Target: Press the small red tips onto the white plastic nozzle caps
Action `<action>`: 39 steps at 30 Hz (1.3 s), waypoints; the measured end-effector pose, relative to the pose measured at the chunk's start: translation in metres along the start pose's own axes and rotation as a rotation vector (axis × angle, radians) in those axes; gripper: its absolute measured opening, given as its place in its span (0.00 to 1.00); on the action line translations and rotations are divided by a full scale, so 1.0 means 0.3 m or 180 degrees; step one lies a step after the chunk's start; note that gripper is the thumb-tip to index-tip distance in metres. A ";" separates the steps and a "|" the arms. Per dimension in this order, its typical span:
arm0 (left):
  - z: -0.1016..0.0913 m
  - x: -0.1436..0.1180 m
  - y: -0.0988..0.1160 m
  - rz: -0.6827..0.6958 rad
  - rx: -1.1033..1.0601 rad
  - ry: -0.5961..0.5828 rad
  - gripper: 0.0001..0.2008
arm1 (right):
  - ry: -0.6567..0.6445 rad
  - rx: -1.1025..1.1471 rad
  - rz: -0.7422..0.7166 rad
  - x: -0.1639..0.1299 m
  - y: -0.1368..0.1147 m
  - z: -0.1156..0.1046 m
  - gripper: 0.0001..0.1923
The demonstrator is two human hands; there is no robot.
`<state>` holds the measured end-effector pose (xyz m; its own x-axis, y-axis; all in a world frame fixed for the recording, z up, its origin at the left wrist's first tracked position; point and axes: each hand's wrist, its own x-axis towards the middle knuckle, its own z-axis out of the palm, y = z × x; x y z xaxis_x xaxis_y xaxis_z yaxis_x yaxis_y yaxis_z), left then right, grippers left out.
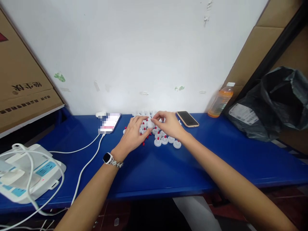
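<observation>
Both hands, left hand [133, 133] and right hand [168, 124], pinched one small round white plastic cap [150, 123] over the glossy blue table [149, 173].

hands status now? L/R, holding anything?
Left hand: fingers curled over the white caps, grip unclear.
Right hand: fingertips pinched at one white cap between both hands, hold not certain.

Left phone [109, 123] screen blurred; caps [164, 140] partly hidden under hands; power strip [26, 175] cut off.
</observation>
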<state>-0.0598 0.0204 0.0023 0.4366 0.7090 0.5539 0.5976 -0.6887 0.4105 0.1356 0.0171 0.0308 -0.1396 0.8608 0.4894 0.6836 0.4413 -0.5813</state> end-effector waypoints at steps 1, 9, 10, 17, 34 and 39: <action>-0.004 -0.005 -0.005 0.0038 0.0007 -0.0131 0.20 | -0.0083 0.0173 -0.0011 -0.015 -0.015 0.012 0.08; -0.028 -0.055 -0.081 -0.0228 0.0202 -0.0400 0.19 | -0.0541 -0.1128 -0.0327 -0.061 -0.005 0.092 0.07; -0.027 -0.058 -0.082 -0.0236 0.0204 -0.0405 0.19 | -0.0680 -0.1434 -0.0393 -0.061 -0.007 0.096 0.08; -0.002 -0.061 -0.057 -0.0015 0.0153 -0.0473 0.17 | -0.1006 -0.2440 -0.0505 -0.033 -0.030 0.132 0.12; 0.003 -0.067 -0.033 0.0007 -0.0009 -0.0408 0.18 | -0.0119 -0.0303 -0.0208 -0.050 0.009 0.086 0.07; 0.002 -0.066 -0.029 -0.0070 -0.0117 -0.0386 0.19 | 0.0011 0.1490 0.0091 -0.054 0.023 0.099 0.11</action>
<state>-0.0732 0.0123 -0.0127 0.5031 0.7356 0.4536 0.5839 -0.6763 0.4491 0.1213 0.0138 -0.0005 -0.1223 0.8739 0.4705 0.2903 0.4848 -0.8250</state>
